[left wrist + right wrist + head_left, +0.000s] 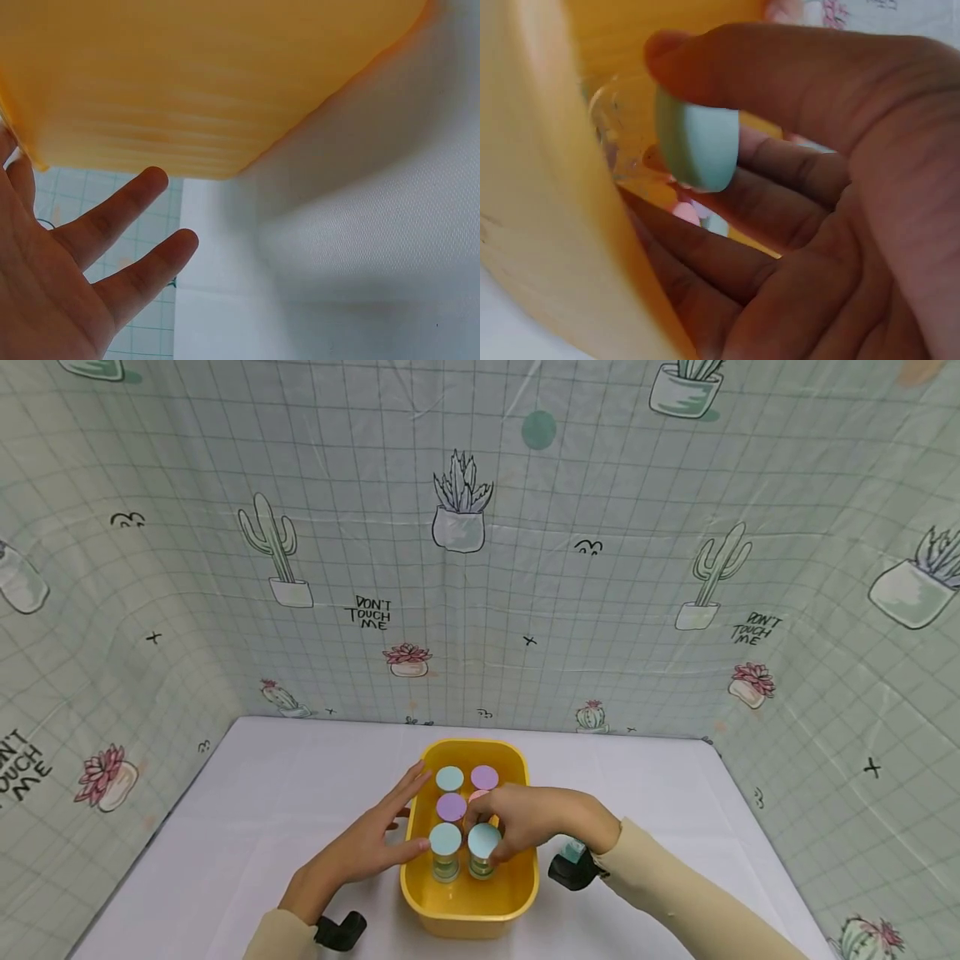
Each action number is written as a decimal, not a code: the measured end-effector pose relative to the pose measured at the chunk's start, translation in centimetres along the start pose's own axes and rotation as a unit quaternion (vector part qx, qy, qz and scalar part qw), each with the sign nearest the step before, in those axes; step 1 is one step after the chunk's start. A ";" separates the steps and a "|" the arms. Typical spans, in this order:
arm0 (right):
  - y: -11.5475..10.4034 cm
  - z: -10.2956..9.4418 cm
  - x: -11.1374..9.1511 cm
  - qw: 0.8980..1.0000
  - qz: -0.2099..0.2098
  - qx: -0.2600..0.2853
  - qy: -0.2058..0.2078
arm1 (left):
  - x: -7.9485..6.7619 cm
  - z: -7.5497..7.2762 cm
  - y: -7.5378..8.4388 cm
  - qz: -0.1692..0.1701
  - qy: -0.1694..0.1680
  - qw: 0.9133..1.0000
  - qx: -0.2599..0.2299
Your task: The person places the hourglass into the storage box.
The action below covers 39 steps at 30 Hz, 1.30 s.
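Observation:
A yellow bin holds several small clear jars with light-blue, purple and pink lids. My right hand reaches over the bin's right rim and pinches a jar with a light-blue lid in the near row. In the right wrist view, the thumb lies over that light-blue lid and the fingers come round the far side. Another light-blue-lidded jar stands just left of it. My left hand lies with spread, straight fingers along the bin's left rim, its thumb tip right by that jar's lid.
Behind these two jars stand others with a purple lid, a light-blue lid and a second purple lid. The bin rests on a white-covered table. A cactus-print cloth encloses the back and sides.

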State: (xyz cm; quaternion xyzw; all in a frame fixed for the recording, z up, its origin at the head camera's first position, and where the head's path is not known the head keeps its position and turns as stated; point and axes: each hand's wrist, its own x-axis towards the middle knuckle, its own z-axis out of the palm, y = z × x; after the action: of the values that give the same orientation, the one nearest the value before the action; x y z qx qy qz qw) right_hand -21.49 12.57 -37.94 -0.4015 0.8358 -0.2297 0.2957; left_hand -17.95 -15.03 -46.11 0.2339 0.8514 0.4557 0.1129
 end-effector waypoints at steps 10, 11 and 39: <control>-0.6 0.5 1.1 0.998 0.030 -0.059 -0.019 | -0.1 -0.1 0.1 0.008 0.002 1.000 -0.001; -0.6 0.6 1.2 0.997 0.029 -0.062 -0.019 | -0.1 -0.1 0.1 0.009 0.003 1.000 0.000; -0.4 1.3 1.5 0.990 -0.013 -0.134 0.041 | 0.0 0.1 -0.1 -0.001 0.001 1.000 0.003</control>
State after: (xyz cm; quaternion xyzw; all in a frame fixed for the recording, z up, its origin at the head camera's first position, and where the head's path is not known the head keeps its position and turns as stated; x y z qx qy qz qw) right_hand -21.18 10.97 -39.07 -0.4382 0.8653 -0.1362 0.2016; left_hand -17.95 -15.01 -46.29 0.2331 0.8531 0.4532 0.1114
